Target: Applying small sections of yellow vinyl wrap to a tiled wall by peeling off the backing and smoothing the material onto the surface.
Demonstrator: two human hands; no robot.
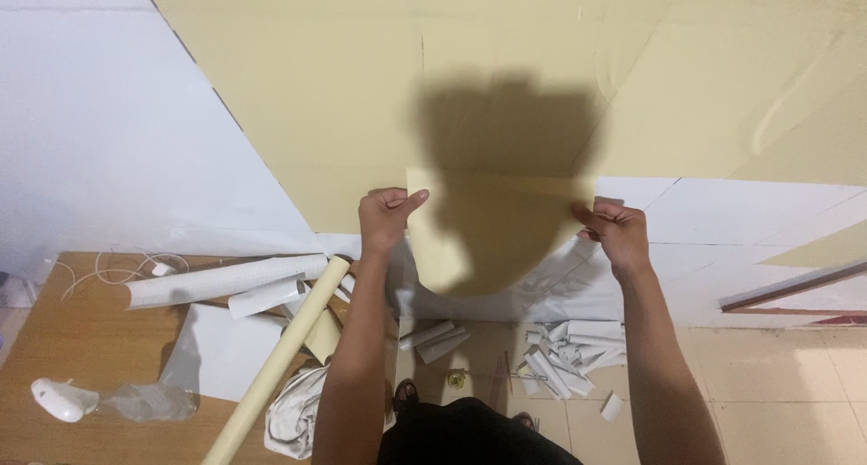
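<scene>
I hold a loose sheet of cream-yellow wallpaper (492, 226) against the wall by its two upper corners. My left hand (386, 218) pinches the left corner between thumb and fingers. My right hand (614, 232) grips the right corner. The sheet's bottom edge curls away from the wall. Above it the wall carries cream-yellow wallpaper (506, 59) with a shadow of my hands and head on it. White bare wall (99, 122) shows to the left and lower right.
A wooden table (54, 357) at lower left bears a cream roll (280, 357), white rolls (226, 280), white sheets, a cable and a white tool (61, 399). White paper strips (560, 352) lie scattered on the tiled floor (795, 393).
</scene>
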